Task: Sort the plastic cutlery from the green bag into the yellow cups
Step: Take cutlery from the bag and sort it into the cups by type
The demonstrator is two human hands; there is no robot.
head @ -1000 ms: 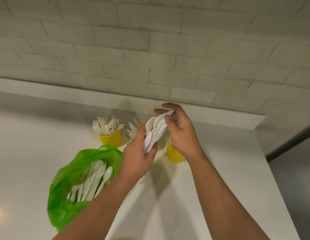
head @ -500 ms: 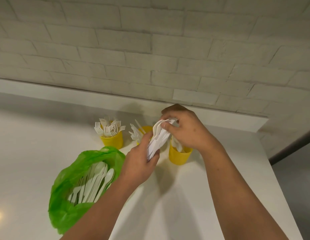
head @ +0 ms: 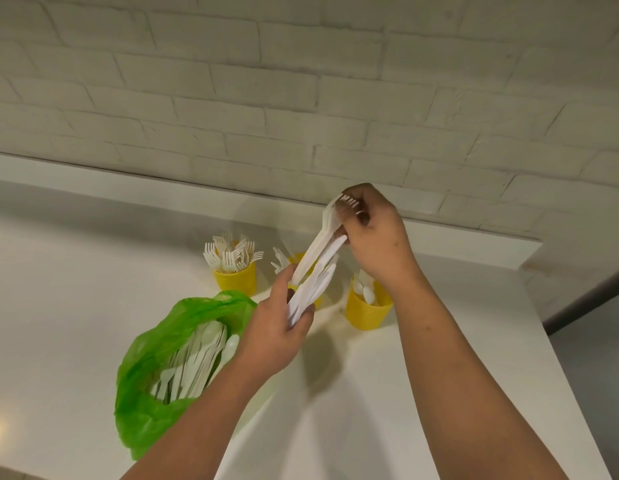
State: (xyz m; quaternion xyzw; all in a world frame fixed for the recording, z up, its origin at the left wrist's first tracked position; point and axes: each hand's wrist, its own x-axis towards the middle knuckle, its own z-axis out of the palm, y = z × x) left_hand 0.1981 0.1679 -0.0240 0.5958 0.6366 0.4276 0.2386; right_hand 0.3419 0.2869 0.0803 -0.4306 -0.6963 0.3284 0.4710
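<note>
Sorting part done: yellow cups (head: 236,282) partly filled, green bag (head: 152,403) at 7 o'clock of them well stocked with cutlery. Left hand (head: 276,327) and right hand (head: 380,233) each have their grip closed on one mixed bundle (head: 316,271) above the counter (head: 76,271).

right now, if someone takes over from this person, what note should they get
Left hand grips the lower end of a mixed bundle of cutlery. Right hand pinches its upper end, with fork tines showing at the fingers.
Green bag lies open on the counter, with many pieces inside.
Behind it: left cup full of forks, middle cup partly hidden, right cup holding spoons.
Done: some cutlery is sorted into the cups.
Left: split the held bundle by type, then empty the bag.
</note>
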